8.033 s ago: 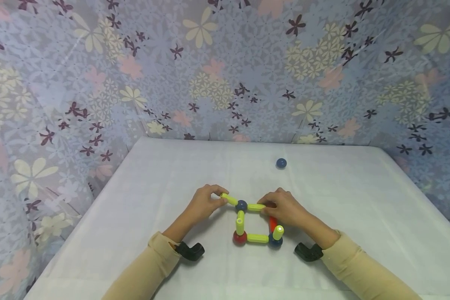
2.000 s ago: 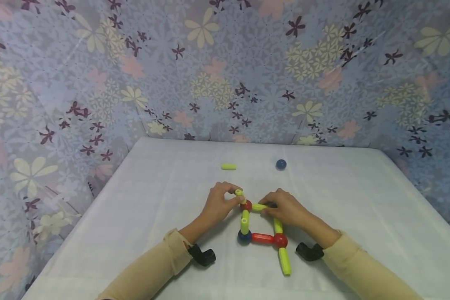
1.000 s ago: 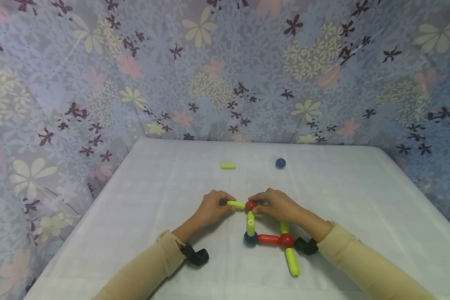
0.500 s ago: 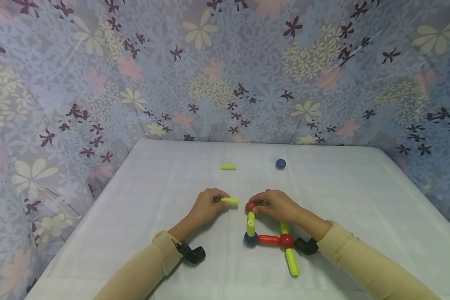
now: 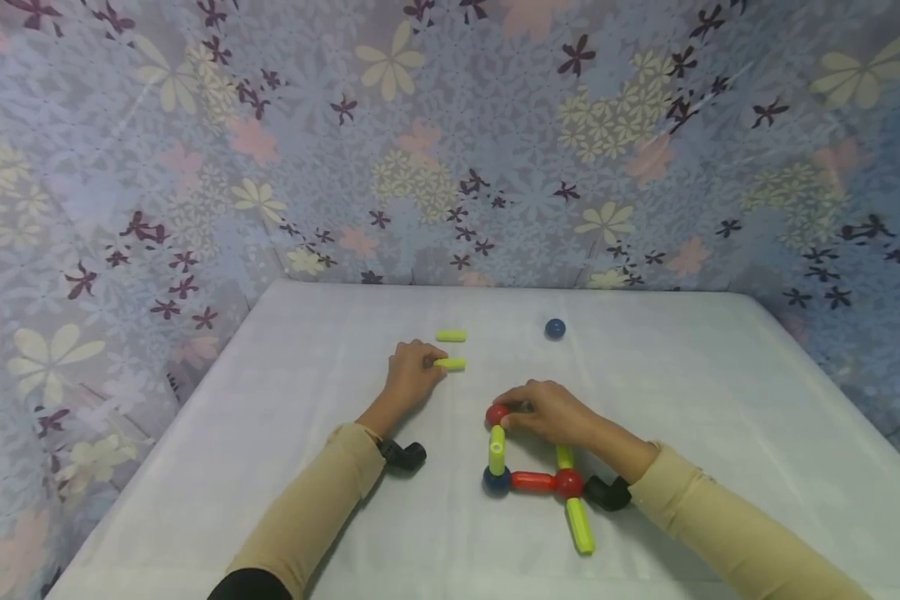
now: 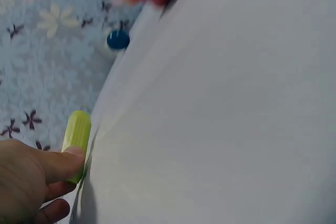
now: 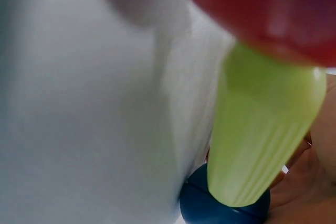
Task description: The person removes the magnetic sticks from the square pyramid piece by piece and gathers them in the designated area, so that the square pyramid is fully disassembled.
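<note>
My left hand pinches a yellow-green magnetic rod between thumb and fingers over the far middle of the table; the left wrist view shows this rod too. My right hand grips a red ball at the far left corner of a ball-and-rod square, hiding the far side. A blue ball, a red rod and another red ball form the near side. One yellow-green rod rises from the blue ball; another yellow-green rod points toward me from the near red ball.
A loose yellow-green rod lies on the white-covered table, just beyond my left hand. To its right sits a loose blue ball. Flowered cloth hangs behind the table.
The left hand has pulled its rod off the red ball and carried it away toward the loose rod. The right hand has shifted onto that red ball. Eight seconds ago, the square was turned differently.
</note>
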Demonstrator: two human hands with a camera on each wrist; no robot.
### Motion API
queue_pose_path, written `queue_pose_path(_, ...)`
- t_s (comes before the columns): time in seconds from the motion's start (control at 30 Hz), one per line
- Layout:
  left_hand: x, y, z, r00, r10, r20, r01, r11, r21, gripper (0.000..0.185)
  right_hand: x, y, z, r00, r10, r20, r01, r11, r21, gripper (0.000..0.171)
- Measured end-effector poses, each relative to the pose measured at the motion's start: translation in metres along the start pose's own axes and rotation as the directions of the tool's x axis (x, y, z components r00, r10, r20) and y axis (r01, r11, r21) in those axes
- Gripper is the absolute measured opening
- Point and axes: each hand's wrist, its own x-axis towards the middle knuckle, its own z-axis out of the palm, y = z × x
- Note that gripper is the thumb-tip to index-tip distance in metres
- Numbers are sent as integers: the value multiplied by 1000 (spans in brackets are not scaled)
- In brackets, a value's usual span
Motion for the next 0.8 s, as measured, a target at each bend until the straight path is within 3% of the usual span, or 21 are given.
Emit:
queue_pose_path(0.2,28,4,4,999,-26,-29,29,993,114,23,0,1,0,1000,-27,-3,27,1000,0,35)
queue_pose_path(0.33,39,7,6,999,-47,-26,50,990,129,23,1,2,-1,999,-44,-1,44,999,-2,35)
queue_pose_path(0.63,54,8,8,997,-72,-18,74,980,186,26,1,-1,-3,999,-46,2,46,999,3,35)
queue_pose_path(0.8,49,10,4,997,-70,-45,75,988,135,33,0,-1,-3,999,-38,1,38,999,0,35)
